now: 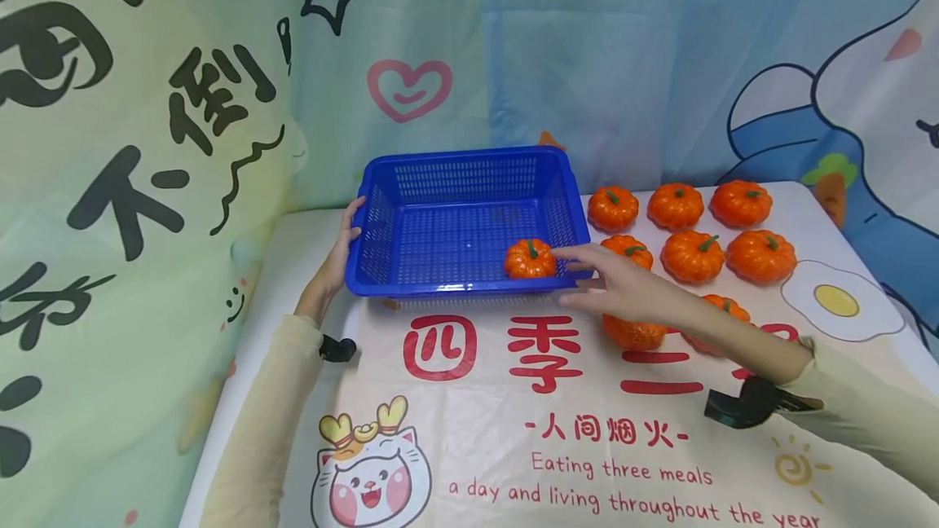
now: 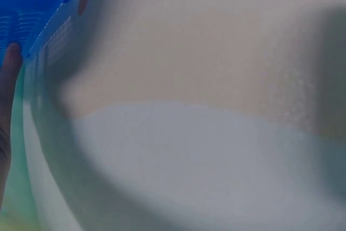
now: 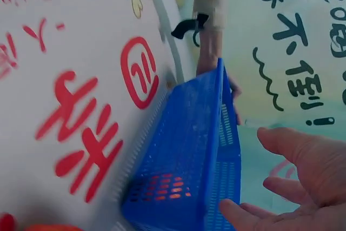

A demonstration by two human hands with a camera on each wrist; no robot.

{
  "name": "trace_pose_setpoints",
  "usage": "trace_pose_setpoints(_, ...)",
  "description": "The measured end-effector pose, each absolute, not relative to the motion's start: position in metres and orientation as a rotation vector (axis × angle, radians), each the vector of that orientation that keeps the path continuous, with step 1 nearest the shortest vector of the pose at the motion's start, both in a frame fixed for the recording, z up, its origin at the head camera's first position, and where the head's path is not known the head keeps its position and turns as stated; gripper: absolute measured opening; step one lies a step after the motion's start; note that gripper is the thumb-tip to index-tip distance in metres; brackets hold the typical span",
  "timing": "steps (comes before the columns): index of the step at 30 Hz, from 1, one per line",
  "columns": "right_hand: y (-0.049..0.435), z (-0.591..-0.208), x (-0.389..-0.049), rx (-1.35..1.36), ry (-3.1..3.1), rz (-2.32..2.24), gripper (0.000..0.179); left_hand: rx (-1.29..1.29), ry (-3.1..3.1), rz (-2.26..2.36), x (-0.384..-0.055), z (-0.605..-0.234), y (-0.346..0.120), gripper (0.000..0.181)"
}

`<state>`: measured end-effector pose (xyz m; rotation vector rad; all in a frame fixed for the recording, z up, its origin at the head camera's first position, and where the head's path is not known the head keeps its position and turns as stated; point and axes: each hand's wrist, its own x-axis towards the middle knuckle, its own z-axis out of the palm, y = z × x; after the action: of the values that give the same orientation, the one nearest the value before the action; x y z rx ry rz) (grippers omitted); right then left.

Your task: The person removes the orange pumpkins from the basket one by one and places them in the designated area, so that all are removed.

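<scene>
A blue plastic basket [image 1: 462, 290] with slotted walls stands on the table in the head view. My left hand [image 1: 341, 247] grips its left rim; in the left wrist view only a finger [image 2: 12, 58] shows against the basket wall. One small orange pumpkin [image 1: 530, 259] with a green stem lies inside, near the front right corner. My right hand [image 1: 616, 283] is over the basket's right rim, its fingers extended and spread beside that pumpkin. In the right wrist view the right hand [image 3: 292, 187] holds nothing, and orange shows through the basket's slots.
Several more orange pumpkins [image 1: 693, 257] stand in rows right of the basket, some partly hidden behind my right hand and forearm. A printed cloth [image 1: 469, 422] covers the table. A patterned curtain [image 1: 572, 63] hangs right behind the basket.
</scene>
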<state>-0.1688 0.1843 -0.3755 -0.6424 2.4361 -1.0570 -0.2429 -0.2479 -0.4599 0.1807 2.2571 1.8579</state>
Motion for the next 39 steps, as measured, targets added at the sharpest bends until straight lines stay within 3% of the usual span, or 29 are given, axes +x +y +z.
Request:
trace_pose_setpoints(8, 0.156, -0.385, -0.229, -0.595, 2.446, -0.794, 0.065, 0.19, 2.27, 1.854, -0.242, -0.457, -0.248, 0.058)
trace_pose_setpoints(14, 0.138, -0.396, -0.255, -0.657, 2.385, -0.574, 0.062, 0.181, 2.274, 1.846, -0.242, -0.459, -0.247, 0.059)
trace_pose_setpoints(22, 0.125, -0.402, -0.263, -0.698, 2.333, -0.42, 0.053, 0.166, 2.281, 1.839, -0.244, -0.462, -0.248, 0.058)
trace_pose_setpoints(32, 0.118, -0.404, -0.267, -0.732, 2.324, -0.369, 0.059, 0.179, 2.304, 1.858, -0.255, -0.482, -0.256, 0.058)
trace_pose_setpoints(39, 0.114, -0.411, -0.265, -0.778, 2.369, -0.328, 0.061, 0.173, 2.266, 1.865, -0.245, -0.463, -0.249, 0.059)
